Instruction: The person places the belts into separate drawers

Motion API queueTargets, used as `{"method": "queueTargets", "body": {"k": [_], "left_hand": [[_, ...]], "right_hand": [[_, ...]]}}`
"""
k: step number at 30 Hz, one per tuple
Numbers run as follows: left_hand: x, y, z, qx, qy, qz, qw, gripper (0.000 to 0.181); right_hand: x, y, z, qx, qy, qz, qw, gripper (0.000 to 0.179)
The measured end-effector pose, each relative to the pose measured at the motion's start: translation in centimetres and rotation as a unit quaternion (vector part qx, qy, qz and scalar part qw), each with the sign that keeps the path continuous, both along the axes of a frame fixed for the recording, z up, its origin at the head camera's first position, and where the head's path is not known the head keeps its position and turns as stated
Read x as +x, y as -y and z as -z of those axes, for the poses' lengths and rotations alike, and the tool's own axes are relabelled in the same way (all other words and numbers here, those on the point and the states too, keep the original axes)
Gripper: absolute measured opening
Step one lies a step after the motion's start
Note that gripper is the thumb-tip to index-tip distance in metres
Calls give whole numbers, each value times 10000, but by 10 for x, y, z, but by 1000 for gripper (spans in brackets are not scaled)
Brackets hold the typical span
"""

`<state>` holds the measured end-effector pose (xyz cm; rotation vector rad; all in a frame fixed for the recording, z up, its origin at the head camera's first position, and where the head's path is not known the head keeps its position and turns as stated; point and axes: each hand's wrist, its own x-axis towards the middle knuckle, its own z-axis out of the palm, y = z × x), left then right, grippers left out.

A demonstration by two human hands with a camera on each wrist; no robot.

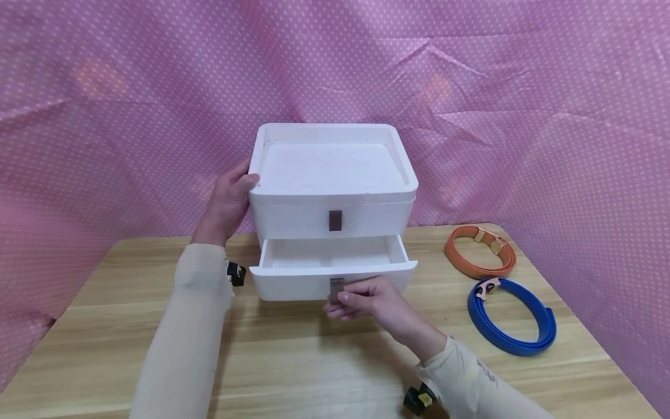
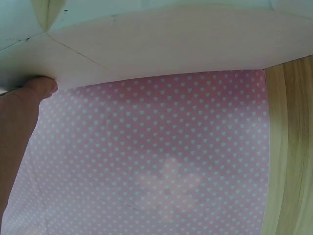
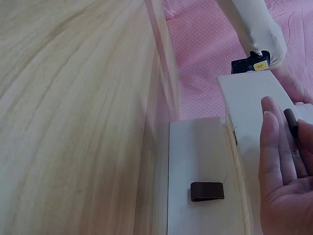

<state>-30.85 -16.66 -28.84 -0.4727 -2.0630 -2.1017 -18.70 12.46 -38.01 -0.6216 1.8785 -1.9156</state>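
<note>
A white drawer unit (image 1: 334,201) with a shallow tray top stands on the table. One drawer (image 1: 293,285) below the top drawer is pulled out, and nothing shows in its visible interior. My left hand (image 1: 225,203) holds the unit's upper left side, thumb over the rim; the left wrist view shows one fingertip (image 2: 46,85) against the white wall. My right hand (image 1: 379,305) pinches the brown tab handle (image 1: 336,285) of the pulled-out drawer between thumb and fingers. Beneath it, the right wrist view shows a lower white drawer front (image 3: 195,147) with its own brown tab (image 3: 207,191).
An orange belt (image 1: 473,270), coiled with a gold buckle, lies to the unit's right on the wooden table (image 1: 293,372). Nearer me is a coiled blue belt (image 1: 484,326). Pink dotted cloth (image 1: 335,64) hangs behind and at both sides.
</note>
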Motion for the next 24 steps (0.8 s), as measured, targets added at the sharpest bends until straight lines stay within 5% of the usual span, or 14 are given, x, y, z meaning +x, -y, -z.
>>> {"method": "queueTargets", "body": {"k": [24], "left_hand": [[0, 1, -1, 53, 0, 62, 10000, 60]], "right_hand": [[7, -1, -1, -62, -14, -93, 9999, 29]]}}
